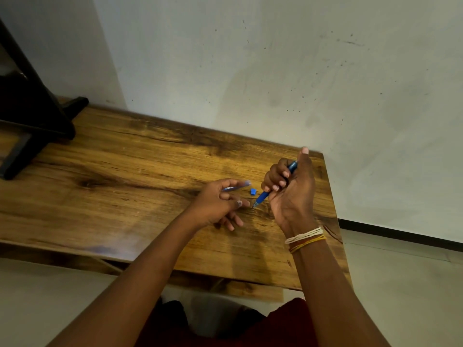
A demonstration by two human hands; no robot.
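Near the right end of the grained brown wooden bench (125,171), a blue plastic pen barrel (263,196) is gripped in the right hand (290,194), with four fingers curled round it and the thumb raised clear at the top. The barrel's long axis is tilted: its upper end rises behind the fingers towards the far right, and its pointed end is aimed down and to the left, just above the bench. That point is faced by the left hand (220,206), one fingertip of which lies just beside it; whether it is touched cannot be told. A slender translucent blue tube (238,185), blurred, is pinched in that hand's upper fingers and held roughly level, pointing right, while the lower fingers are loosely spread. A small blue plastic piece (253,191) lies loose on the bench between the two hands, nearer the left. The tube would probably have to be swung into line with the barrel before any joining. A black stand (32,116) is set well apart at the left, by the pale wall (275,71), and nothing is placed in the way.
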